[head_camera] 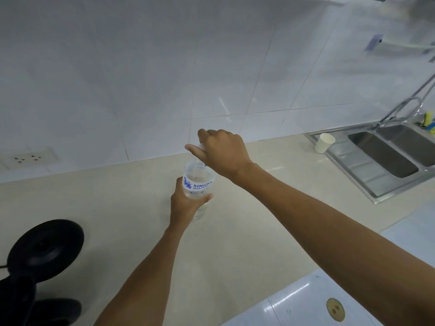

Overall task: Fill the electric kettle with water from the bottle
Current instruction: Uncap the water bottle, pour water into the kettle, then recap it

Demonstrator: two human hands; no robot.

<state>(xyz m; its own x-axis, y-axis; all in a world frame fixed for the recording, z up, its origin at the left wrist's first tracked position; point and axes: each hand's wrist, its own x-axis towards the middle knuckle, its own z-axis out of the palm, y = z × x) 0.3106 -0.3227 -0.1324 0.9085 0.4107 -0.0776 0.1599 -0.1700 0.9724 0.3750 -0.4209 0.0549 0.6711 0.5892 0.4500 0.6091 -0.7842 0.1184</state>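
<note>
1. Bottle [198, 184]: clear plastic, blue-lettered label, upright at mid-desk [235, 231].
2. Left hand [186, 203]: wrapped around the bottle's lower body.
3. Right hand [223, 149]: fingers closed on the bottle's cap.
4. Kettle [44, 250]: black, near left corner.
5. Paper cup [324, 142]: beside the sink [386, 156], far right.

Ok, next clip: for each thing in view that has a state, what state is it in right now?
Clear plastic water bottle: upright on the counter, gripped by the left hand.
Bottle's cap: hidden under the right hand, whose fingers close over the top; on or off, cannot tell.
Black round kettle base: bare, no kettle on it.
White paper cup: upright beside the sink.
Steel double sink: no running water visible.
White wall socket: nothing plugged in.
</note>
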